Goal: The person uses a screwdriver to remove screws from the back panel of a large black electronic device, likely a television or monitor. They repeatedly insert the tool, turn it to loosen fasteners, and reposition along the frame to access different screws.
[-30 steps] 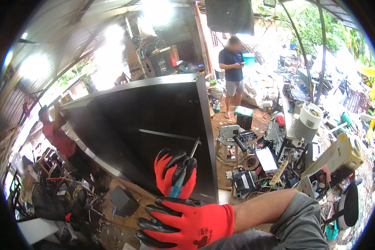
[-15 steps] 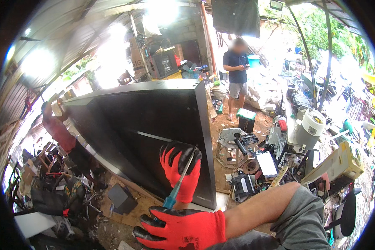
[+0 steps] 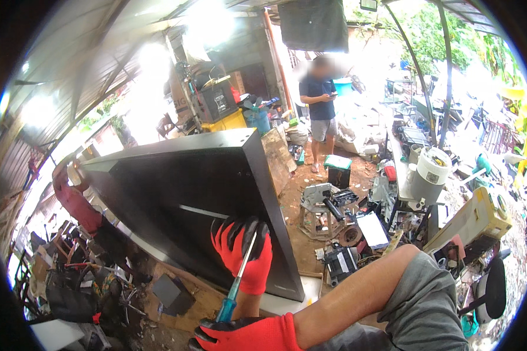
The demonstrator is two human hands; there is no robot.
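A large flat black panel [image 3: 175,193] with a thick edge stands upright, tilted, in front of me. My left hand [image 3: 243,248], in a red glove with black fingers, lies against the panel's face with curled fingers, and the shaft of a screwdriver [image 3: 227,307] runs along it. The screwdriver's tip sits by the left thumb. At the lower edge, my right hand [image 3: 246,334], gloved alike, is closed at the teal handle; its fingers are partly cut off by the picture's edge. A light strip [image 3: 202,212] marks the panel beside my left fingers.
A co-worker in a red top [image 3: 76,196] has hands at the panel's far left edge. Another person [image 3: 322,99] stands beyond, holding a phone. Scrap parts [image 3: 339,263] lie on the right, with a white round tank [image 3: 430,175]. A dark box [image 3: 173,292] sits on the ground at left.
My view has shifted slightly, and the panel and both hands appear further left. My right hand sits lower in the picture, showing more of the screwdriver's handle. The screwdriver stays between my hands.
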